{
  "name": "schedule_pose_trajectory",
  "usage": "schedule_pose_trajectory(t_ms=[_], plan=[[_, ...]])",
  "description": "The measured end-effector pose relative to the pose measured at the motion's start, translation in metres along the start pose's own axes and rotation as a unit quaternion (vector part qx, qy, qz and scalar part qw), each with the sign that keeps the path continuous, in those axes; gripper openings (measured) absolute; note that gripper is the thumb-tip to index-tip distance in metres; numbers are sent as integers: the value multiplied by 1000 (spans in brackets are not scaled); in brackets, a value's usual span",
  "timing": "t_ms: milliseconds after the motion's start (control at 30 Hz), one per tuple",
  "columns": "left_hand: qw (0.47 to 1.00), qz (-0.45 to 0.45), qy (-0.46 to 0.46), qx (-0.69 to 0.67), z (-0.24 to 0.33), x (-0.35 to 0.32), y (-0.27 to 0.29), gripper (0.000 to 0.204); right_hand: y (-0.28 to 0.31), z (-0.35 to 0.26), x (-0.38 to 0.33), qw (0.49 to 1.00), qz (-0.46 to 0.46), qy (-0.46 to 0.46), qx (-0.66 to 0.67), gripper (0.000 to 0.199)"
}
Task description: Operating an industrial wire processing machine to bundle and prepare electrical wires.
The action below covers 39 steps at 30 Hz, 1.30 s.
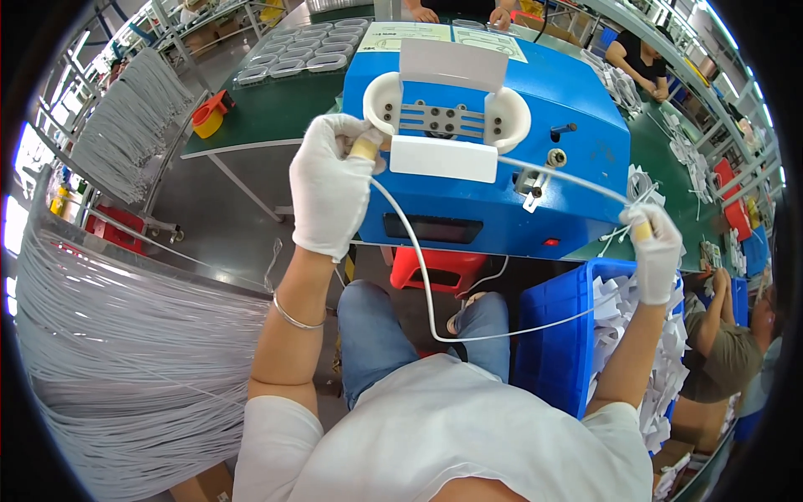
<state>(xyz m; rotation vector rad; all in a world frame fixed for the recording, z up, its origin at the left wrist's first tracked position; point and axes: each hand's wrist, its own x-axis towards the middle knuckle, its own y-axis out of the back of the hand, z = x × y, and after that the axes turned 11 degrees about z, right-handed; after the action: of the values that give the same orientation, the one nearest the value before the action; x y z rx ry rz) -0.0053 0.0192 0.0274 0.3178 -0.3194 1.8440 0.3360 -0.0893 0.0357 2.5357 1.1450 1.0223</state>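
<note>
My left hand (329, 184), in a white glove, is closed on one end of a white cable (427, 284) at the left white cup of the blue machine (502, 167). The cable hangs down in a loop over my lap and comes back up on the right. My right hand (657, 251), also gloved, pinches another stretch of the same cable, which runs taut from the machine's right side to my fingers. Between the two white cups (510, 117) sits a grey metal plate with holes.
A blue bin (556, 343) full of coiled white cables stands at my right knee. Bundles of white cables (117, 351) hang on a rack at my left. Clear trays (305, 50) lie on the green table. Another person (719, 335) sits at my right; more people work behind the machine.
</note>
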Motion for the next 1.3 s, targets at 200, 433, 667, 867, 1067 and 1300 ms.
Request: schedule_pose_trajectory(t_ms=[200, 433, 667, 867, 1067, 1300], plan=[[998, 24, -54, 33, -9, -5, 4, 26, -8, 0, 71, 995, 5, 101, -27, 13], [989, 60, -117, 66, -1, -27, 50, 50, -18, 20, 83, 997, -34, 64, -10, 12], [995, 58, 17, 86, 10, -49, 90, 32, 11, 31, 53, 999, -11, 37, 26, 16], [956, -236, 150, 84, -1, -63, 88, 31, 42, 56, 52, 997, 2, -66, 43, 18], [830, -417, 371, 14, -53, -101, 46, 28, 57, 71, 40, 990, -13, -118, 77, 14], [799, -473, 371, -14, -121, -165, 17, 33, 39, 43, 27, 982, -69, -144, 104, 15]])
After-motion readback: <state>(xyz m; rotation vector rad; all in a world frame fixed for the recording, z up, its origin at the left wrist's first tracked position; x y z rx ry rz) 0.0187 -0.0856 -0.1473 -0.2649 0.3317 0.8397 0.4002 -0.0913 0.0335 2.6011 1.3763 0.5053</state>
